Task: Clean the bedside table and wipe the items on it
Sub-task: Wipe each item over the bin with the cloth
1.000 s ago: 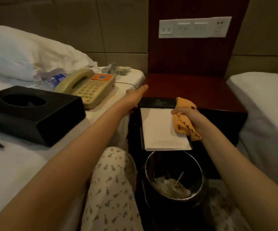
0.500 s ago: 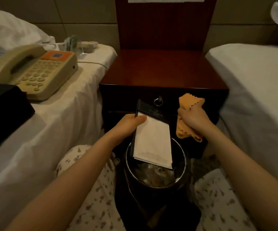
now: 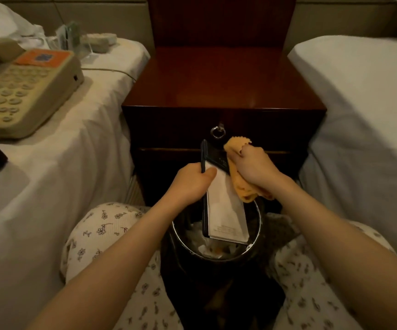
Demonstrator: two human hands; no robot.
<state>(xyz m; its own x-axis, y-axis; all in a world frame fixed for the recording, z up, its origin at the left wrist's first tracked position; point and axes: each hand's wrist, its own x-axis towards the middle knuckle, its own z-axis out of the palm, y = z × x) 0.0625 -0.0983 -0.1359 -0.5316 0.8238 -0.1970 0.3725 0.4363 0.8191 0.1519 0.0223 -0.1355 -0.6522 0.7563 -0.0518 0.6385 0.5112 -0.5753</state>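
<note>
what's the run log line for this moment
left hand grips black notepad holder with white paper over round black bin | right hand presses orange cloth on its top

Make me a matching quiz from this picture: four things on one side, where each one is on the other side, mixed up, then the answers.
Things
1. notepad
2. cloth
3. telephone
4. waste bin

Places
A. lying on the bed at the left
B. gripped in the right hand
C. between the person's knees, in front of the table
D. held by the left hand, tilted above the waste bin

Pairs: 1-D, 2-B, 3-A, 4-C
</note>
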